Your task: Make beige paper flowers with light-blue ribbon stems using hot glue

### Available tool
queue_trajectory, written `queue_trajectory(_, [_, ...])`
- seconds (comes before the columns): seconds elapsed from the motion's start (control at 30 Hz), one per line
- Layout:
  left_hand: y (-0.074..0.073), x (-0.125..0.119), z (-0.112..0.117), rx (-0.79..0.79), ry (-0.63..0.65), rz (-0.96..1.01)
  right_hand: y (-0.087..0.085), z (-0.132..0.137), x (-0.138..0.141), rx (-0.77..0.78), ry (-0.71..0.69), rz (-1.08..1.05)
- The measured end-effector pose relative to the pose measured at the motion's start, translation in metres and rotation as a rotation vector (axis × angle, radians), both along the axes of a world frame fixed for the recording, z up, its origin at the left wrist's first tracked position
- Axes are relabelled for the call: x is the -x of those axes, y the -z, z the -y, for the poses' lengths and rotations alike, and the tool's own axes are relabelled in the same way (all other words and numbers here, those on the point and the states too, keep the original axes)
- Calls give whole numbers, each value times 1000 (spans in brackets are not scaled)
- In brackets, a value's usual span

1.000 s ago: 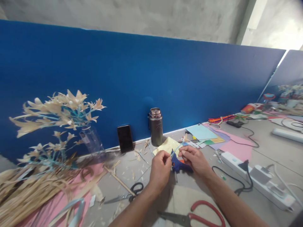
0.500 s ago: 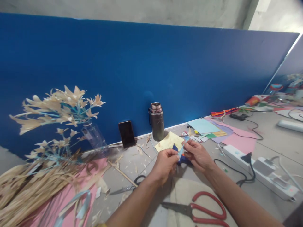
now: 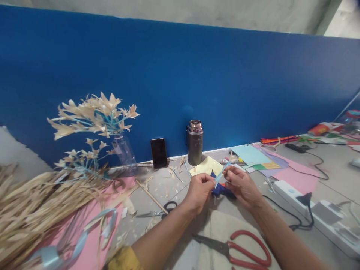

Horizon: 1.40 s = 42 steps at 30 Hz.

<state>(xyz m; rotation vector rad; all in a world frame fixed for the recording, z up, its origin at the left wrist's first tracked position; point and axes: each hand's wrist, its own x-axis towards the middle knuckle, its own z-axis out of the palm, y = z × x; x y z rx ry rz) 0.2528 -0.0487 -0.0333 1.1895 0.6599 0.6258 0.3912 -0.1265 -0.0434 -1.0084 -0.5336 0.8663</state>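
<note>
Between my two hands a narrow light-blue strip (image 3: 222,175) is stretched on a slant; I cannot make out whether it is paper or ribbon. My left hand (image 3: 199,190) pinches its lower end between thumb and fingers. At the upper end, my right hand (image 3: 242,184) is closed with a small pinch. Just beneath and behind the strip lies a blue glue gun (image 3: 223,191) with an orange part, partly hidden by the hands. A yellow paper sheet (image 3: 207,166) rests behind it. Below the hands, red-handled scissors (image 3: 230,249) lie on a beige cloth (image 3: 215,225).
Black scissors (image 3: 165,212) lie left amid scraps. Dried husks (image 3: 25,210) and pink paper (image 3: 84,240) fill the left. A vase (image 3: 123,152) of pale flowers, a phone (image 3: 159,153) and a metal flask (image 3: 195,144) stand before the blue partition. A power strip (image 3: 292,195) is right.
My view has swung slightly left, so things sit further right. The blue strip is now straighter, and more of the glue gun shows between my hands.
</note>
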Motion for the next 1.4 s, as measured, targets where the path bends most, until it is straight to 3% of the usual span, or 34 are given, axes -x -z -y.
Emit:
queue_trajectory(0.13, [4,-2,2,-243,-86,-29,6,-4,0,34,23,1])
queue_trajectory(0.2, [3,-2,3,-245,-56,-32,8,-5,0,15,40,-17])
queue_trajectory(0.4, [-6,5,0,200,256,57,5,-4,0,-26,18,-49])
queue_trajectory(0.5, [-9,7,-1,301,343,84,4,-2,1,-77,-20,-45])
queue_trajectory(0.63, [-7,4,3,178,185,67,5,-1,-1,-130,-52,-84])
queue_trajectory(0.8, [-1,0,4,-74,-54,59,5,-1,-1,-45,-113,-70])
queue_trajectory(0.97, [1,-1,4,-269,-118,42,8,-5,5,-9,-54,-3])
queue_trajectory(1.07, [0,1,4,-147,-29,53,8,-5,5,7,2,15])
queue_trajectory(1.23, [-3,6,0,291,300,134,5,-2,2,-53,-49,-24])
queue_trajectory(1.3, [-5,7,-2,354,346,154,5,-1,2,-79,-65,-24])
queue_trajectory(1.4, [-7,7,-1,321,341,117,7,-2,2,-107,-83,-19])
